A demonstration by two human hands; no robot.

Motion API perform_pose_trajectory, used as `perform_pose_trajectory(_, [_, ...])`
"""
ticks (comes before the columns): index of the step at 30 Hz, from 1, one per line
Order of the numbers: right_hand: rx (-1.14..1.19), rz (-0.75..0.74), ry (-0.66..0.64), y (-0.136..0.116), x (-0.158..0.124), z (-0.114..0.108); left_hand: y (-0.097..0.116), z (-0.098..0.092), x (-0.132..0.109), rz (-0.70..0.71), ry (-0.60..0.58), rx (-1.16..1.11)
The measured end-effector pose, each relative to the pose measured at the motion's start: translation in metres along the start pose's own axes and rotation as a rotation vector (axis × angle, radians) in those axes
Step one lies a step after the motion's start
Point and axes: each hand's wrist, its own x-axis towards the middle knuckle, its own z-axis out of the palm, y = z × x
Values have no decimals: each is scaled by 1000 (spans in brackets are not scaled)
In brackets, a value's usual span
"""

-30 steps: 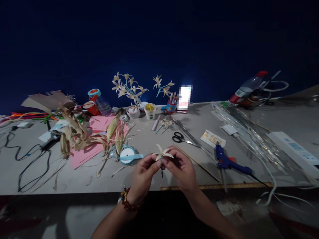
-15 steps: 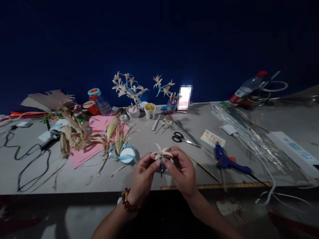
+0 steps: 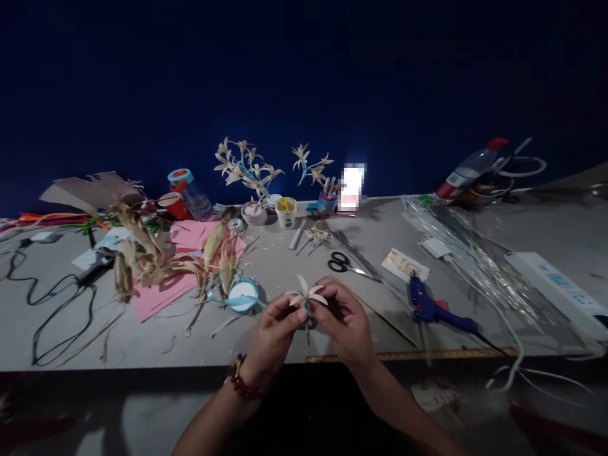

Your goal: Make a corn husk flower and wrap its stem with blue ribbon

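Note:
Both hands meet just above the table's near edge, pinching a small pale husk flower (image 3: 306,294) on a thin dark stem. My left hand (image 3: 273,339), with a bead bracelet at the wrist, grips the stem under the petals. My right hand (image 3: 342,326) holds the base from the other side, fingers curled. A light blue ribbon strip runs from the flower's base to the ribbon spool (image 3: 241,295) lying to the left of my hands.
Dried corn husks (image 3: 142,256) on pink paper lie left. Black scissors (image 3: 342,263), a blue glue gun (image 3: 434,309), thin sticks and clear wrap are right. Finished flower sprays (image 3: 247,168), cups and a bottle line the back. Black cables (image 3: 52,310) trail far left.
The ribbon strip has been drawn from the spool up to the flower's base. The flower has turned slightly between my fingers. My hands stay in the same spot.

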Motion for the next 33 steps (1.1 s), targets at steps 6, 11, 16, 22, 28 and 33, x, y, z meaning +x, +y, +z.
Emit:
perform_pose_trajectory(6, [-3,7,-111,-10,7,-4,9,-2,2,-62,-47,39])
perform_pose_trajectory(11, [-13,88,-228,-12,11,-12,13,-2,4,-112,-85,57])
perform_pose_trajectory(16, [1,100,-197,-7,13,-16,9,-2,3,-95,-106,57])
perform_pose_trajectory(22, [-81,-5,-123,-3,14,-18,4,-5,0,46,-37,200])
perform_pose_trajectory(28, [-32,36,-85,1,11,-17,5,-1,-3,136,-28,293])
perform_pose_trajectory(33, [13,50,-121,-3,11,-16,6,0,-3,109,-84,243])
